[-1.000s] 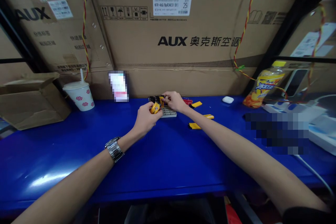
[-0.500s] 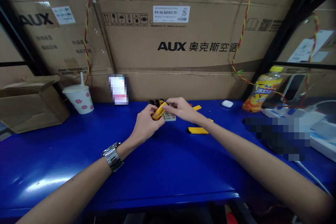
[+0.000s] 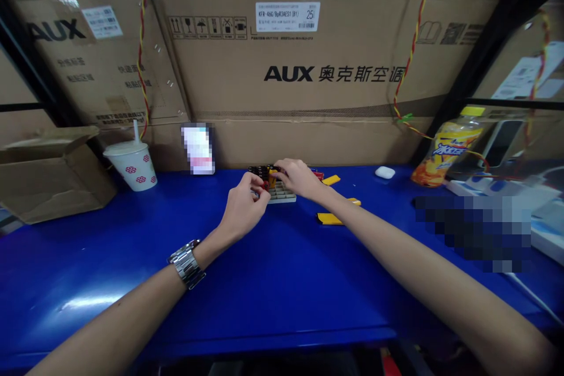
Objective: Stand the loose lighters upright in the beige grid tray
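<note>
A light grey tray (image 3: 284, 195) divided into small compartments rests near the back of the blue table, with a row of black-topped items (image 3: 259, 171) at its far left. Above it, my right hand (image 3: 298, 180) pinches a slim yellow piece (image 3: 272, 178) that now stands roughly upright; its lower end is at the tray. My left hand (image 3: 245, 202), wearing a metal watch, is closed with curled fingers at the tray's left side. A small red bit shows at its fingertips; what it holds is partly hidden. Right of the tray lies a flat yellow strip with a black end (image 3: 329, 219).
Another yellow piece (image 3: 331, 180) and red items lie behind my right wrist. A paper cup (image 3: 132, 167) with a straw, a cardboard box (image 3: 53, 176) and a lit phone (image 3: 198, 148) stand left. On the right are a white case (image 3: 385, 172) and a drink bottle (image 3: 447, 150).
The yellow piece has gone from tilted between both hands to upright at the tray, in my right hand. My left hand has come off it and drawn slightly left.
</note>
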`<state>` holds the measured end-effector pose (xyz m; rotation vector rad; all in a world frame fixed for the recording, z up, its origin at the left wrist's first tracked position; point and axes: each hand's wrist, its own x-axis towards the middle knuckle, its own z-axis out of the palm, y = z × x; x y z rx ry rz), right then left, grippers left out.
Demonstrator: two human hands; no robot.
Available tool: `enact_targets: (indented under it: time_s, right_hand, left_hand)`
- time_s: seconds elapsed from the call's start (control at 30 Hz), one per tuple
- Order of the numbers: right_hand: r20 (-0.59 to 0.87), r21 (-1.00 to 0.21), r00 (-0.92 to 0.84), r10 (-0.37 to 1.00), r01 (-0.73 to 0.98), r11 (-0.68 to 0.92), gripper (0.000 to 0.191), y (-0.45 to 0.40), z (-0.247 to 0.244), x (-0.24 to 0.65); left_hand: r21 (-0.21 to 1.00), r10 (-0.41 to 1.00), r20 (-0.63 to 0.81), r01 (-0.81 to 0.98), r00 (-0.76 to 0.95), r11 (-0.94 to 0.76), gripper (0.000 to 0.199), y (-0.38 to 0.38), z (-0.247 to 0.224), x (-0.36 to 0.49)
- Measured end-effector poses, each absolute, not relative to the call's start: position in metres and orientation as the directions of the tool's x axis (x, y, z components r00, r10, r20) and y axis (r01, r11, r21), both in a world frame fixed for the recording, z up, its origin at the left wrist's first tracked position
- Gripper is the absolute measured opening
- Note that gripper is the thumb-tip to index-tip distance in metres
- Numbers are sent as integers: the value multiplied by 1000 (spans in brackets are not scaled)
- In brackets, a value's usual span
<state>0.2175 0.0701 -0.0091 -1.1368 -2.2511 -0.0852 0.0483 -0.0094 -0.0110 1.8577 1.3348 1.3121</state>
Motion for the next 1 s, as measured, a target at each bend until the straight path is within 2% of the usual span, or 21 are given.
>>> enact_targets:
  time_s: [0.07, 0.17, 0.3, 0.5, 0.67, 0.8, 0.9, 1.0]
  right_hand:
    - [548, -191, -442, 711, 761, 620, 11, 66, -7, 217]
    - [559, -221, -452, 696, 727, 650, 23, 64, -8, 218]
    - [553, -261, -525, 647, 629, 733, 15, 61, -11, 221]
    - [528, -299, -529, 665, 617, 728, 27, 45, 6, 243]
    - [206, -296, -592, 779, 721, 627, 26, 30, 25, 295]
    - [-64, -316, -559, 827, 797, 514, 28, 23, 29, 335]
    - [-159, -304, -539, 827, 824, 478, 32, 21, 23, 350]
    - [-177, -308, -495, 850, 849, 430, 36, 23, 12, 352]
  left_hand:
    - [779, 896, 431, 456, 108, -430, 13, -10, -12, 49]
    - [721, 874, 443, 499, 200, -480, 10, -15, -11, 51]
    - [627, 827, 470, 543, 309, -559, 7, -21, -12, 55]
    - [386, 685, 488, 571, 541, -725, 12, -25, -19, 59]
    - [184, 522, 459, 498, 719, -847, 31, -32, -20, 71]
    - [145, 547, 366, 535, 753, -832, 42, -31, -20, 96]
    - [114, 588, 300, 583, 751, -804, 42, -27, -21, 114]
    - [111, 586, 258, 579, 768, -807, 32, -24, -19, 120]
